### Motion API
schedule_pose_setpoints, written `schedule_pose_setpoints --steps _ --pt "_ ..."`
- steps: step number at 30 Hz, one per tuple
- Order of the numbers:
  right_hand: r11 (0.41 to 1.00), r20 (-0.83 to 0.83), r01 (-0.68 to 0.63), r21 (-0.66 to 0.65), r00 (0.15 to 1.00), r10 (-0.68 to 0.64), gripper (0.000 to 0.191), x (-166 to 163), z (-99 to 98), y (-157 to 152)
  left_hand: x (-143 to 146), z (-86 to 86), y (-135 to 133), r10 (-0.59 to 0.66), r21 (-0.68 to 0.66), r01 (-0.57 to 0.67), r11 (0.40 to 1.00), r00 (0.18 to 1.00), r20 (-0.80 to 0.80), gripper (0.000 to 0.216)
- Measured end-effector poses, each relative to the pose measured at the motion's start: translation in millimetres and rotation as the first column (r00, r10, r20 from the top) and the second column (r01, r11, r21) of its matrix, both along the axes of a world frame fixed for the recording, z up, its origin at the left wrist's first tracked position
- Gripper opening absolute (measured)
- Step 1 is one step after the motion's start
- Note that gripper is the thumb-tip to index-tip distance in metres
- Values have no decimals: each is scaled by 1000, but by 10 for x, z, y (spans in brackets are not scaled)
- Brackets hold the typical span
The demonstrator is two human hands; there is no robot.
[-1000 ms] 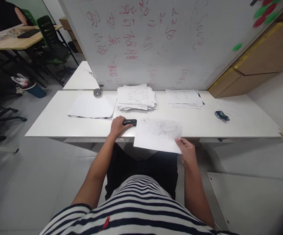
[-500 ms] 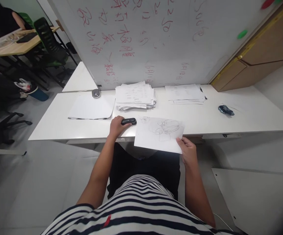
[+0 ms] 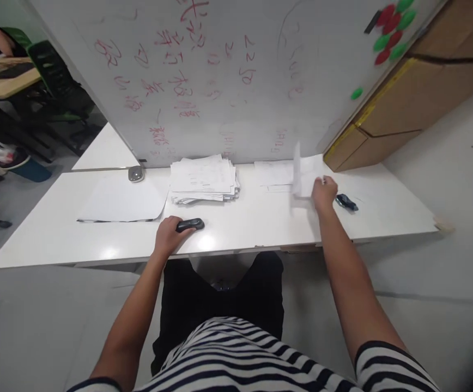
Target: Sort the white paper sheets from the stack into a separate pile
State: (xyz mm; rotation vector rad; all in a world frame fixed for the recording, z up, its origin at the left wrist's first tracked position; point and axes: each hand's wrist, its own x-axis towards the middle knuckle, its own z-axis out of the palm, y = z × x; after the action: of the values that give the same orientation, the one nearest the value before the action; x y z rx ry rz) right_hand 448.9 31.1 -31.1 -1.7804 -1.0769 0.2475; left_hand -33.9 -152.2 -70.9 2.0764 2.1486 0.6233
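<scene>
My left hand (image 3: 168, 237) rests near the front of the white desk (image 3: 240, 231), its fingers wrapped round a black stapler (image 3: 192, 224) that lies on the surface. At the back right, my right hand (image 3: 325, 193) grips the edge of white paper (image 3: 309, 173). This paper is blurred and bent up on its left side, just over the right-hand paper pile (image 3: 272, 173). A thicker, uneven stack of written sheets (image 3: 201, 177) sits in the middle, beyond the stapler. To its left are large blank sheets (image 3: 122, 204) with a small grey rounded device (image 3: 135, 173) at their top edge.
Right of my right hand lies a small dark blue object (image 3: 346, 202). A whiteboard (image 3: 228, 120) with red writing and magnets stands along the desk's back. Cardboard boxes (image 3: 383, 120) lean at the right. Far left, a person's arm (image 3: 2, 41) shows behind another table.
My right hand has carried the paper from the desk's front edge up and away to the right-hand pile. My left hand stays on the stapler. The camera view has shifted.
</scene>
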Motion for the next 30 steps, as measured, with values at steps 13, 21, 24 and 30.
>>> schedule_pose_setpoints --steps 13,21,24,30 --pt "972 409 -121 -201 891 196 62 -694 -369 370 4 7 44 34 -60 -28 998 993 114 33" --pt "856 471 -144 -497 783 406 73 -1065 -755 -263 -24 -15 92 -1 -76 13 997 987 161 35" --pt "855 491 -156 -495 762 423 73 -1062 -760 -192 -26 -26 99 4 -54 4 999 988 156 36" --pt "865 524 -96 -493 761 383 73 -1081 -781 -214 -34 -51 110 -26 -15 29 999 984 175 37"
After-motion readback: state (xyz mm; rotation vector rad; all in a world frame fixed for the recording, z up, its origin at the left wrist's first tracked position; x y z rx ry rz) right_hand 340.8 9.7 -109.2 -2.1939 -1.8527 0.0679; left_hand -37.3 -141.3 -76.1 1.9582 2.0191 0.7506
